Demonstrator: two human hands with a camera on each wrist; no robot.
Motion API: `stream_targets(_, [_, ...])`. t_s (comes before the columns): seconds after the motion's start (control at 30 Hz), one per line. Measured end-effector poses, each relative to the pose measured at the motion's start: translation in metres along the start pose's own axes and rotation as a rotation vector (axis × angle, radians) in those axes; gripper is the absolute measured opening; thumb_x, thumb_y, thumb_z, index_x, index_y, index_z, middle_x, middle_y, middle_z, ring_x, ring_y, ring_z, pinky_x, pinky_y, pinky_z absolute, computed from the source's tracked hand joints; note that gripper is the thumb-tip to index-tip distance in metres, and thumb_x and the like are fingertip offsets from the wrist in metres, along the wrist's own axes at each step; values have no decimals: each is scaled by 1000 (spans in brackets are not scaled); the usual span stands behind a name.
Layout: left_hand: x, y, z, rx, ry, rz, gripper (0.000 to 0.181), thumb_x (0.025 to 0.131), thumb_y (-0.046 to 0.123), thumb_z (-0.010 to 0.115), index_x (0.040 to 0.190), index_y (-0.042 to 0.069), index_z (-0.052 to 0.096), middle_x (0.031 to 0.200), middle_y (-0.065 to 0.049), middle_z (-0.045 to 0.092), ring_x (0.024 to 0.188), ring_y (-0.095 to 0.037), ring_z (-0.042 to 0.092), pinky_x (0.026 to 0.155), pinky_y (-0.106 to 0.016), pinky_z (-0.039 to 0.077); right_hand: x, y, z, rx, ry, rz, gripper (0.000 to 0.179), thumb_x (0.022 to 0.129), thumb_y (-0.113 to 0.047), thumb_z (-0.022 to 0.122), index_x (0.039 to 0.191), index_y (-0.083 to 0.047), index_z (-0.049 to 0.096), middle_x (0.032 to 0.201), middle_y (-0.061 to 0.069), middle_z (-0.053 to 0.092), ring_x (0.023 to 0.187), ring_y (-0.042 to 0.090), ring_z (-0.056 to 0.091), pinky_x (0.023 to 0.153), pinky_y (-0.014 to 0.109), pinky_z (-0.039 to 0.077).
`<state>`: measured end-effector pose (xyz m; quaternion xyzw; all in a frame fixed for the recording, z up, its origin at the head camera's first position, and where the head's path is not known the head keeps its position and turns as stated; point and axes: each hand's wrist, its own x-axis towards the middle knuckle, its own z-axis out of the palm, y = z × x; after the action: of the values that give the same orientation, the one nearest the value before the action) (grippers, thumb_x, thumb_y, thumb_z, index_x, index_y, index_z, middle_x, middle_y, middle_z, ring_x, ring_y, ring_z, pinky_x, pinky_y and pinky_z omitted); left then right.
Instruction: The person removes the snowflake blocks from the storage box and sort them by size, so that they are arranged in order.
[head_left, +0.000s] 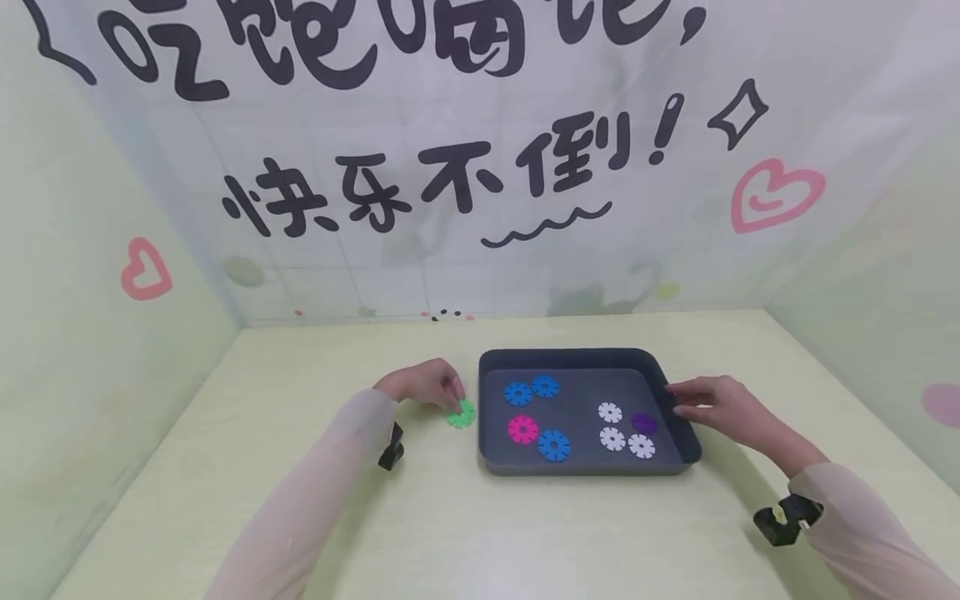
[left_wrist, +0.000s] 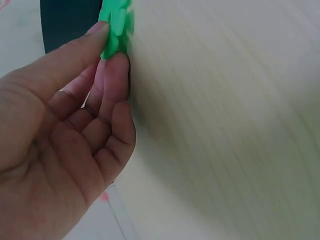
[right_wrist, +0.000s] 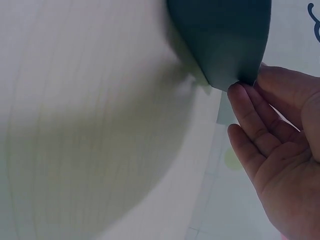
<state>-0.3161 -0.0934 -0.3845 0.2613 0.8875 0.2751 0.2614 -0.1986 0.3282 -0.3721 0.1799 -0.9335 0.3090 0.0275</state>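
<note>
My left hand point(head_left: 429, 385) pinches a green notched plastic disc point(head_left: 465, 416) between thumb and fingers, just left of the dark grey tray point(head_left: 588, 469). In the left wrist view the green disc point(left_wrist: 116, 27) stands on edge at the fingertips. At the tray's right side, my right hand point(head_left: 726, 406) grips the rim between thumb and fingers. The right wrist view shows the fingers against the tray's outer wall point(right_wrist: 225, 40). Inside the tray lie a pink disc point(head_left: 523, 430), three blue discs point(head_left: 554, 446), three white discs point(head_left: 612, 439) and a purple disc point(head_left: 644, 424).
The tray rests on a pale wood-grain table point(head_left: 465, 533). A printed white backdrop point(head_left: 465, 275) with dark lettering rises behind the table. Side walls point(head_left: 90, 333) enclose it left and right. Both wrists carry black camera mounts point(head_left: 787, 518).
</note>
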Motion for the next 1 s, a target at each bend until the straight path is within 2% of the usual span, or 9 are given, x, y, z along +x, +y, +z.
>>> stream_targets(0.17, [0, 6, 2, 18, -15, -15, 11, 77, 5, 70, 88, 6, 66, 75, -1, 59, 67, -12, 49, 66, -24, 41, -3, 2, 1, -3, -4, 4, 35, 80, -4, 68, 109, 13, 58, 100, 23, 63, 84, 24, 64, 67, 24, 50])
stream_targets(0.33, [-2, 13, -1, -6, 14, 28, 10, 80, 4, 66, 90, 6, 65, 81, 0, 61, 73, -14, 52, 69, -27, 43, -5, 3, 1, 4, 3, -1, 35, 80, -4, 67, 110, 14, 58, 101, 23, 63, 85, 26, 64, 67, 24, 50])
stream_targets(0.43, [-5, 29, -7, 1, 67, 85, 11, 79, 1, 65, 90, 3, 63, 80, -2, 60, 72, -15, 52, 66, -27, 44, -3, 2, 0, 0, 5, -4, 35, 81, -4, 67, 110, 13, 58, 101, 24, 63, 85, 28, 64, 68, 25, 50])
stream_targets(0.57, [-5, 63, -9, 40, 117, 175, 14, 77, 0, 68, 90, 0, 63, 78, -4, 58, 71, -15, 53, 64, -25, 45, -2, 0, 0, -6, 7, -13, 35, 81, -4, 66, 110, 14, 57, 102, 24, 62, 86, 30, 63, 70, 25, 50])
stream_targets(0.67, [1, 88, 1, 76, 72, 255, 15, 78, 2, 70, 91, 0, 63, 81, -2, 59, 74, -13, 54, 67, -23, 46, -4, 0, 0, -13, 20, -16, 35, 80, -2, 67, 110, 14, 58, 101, 24, 63, 85, 30, 63, 70, 26, 50])
stream_targets(0.77, [12, 104, 15, 134, -2, 305, 15, 78, 4, 71, 90, 2, 64, 81, 0, 60, 75, -11, 55, 68, -21, 46, -3, -1, 0, -8, 11, -20, 35, 80, -1, 67, 110, 15, 57, 101, 26, 62, 86, 32, 63, 72, 31, 51])
stream_targets(0.87, [23, 115, 29, 189, -58, 319, 15, 76, 2, 73, 87, 5, 64, 79, 1, 59, 73, -10, 53, 65, -20, 45, -1, -2, 1, -6, -8, -25, 35, 80, -1, 67, 110, 16, 56, 102, 26, 62, 87, 33, 63, 74, 36, 50])
stream_targets(1.0, [33, 125, 44, 285, -127, 314, 18, 74, 0, 73, 86, 9, 63, 78, 2, 57, 71, -10, 50, 63, -19, 44, 0, -3, 1, -15, -19, -14, 36, 79, 0, 67, 109, 16, 56, 101, 26, 62, 86, 32, 63, 74, 36, 50])
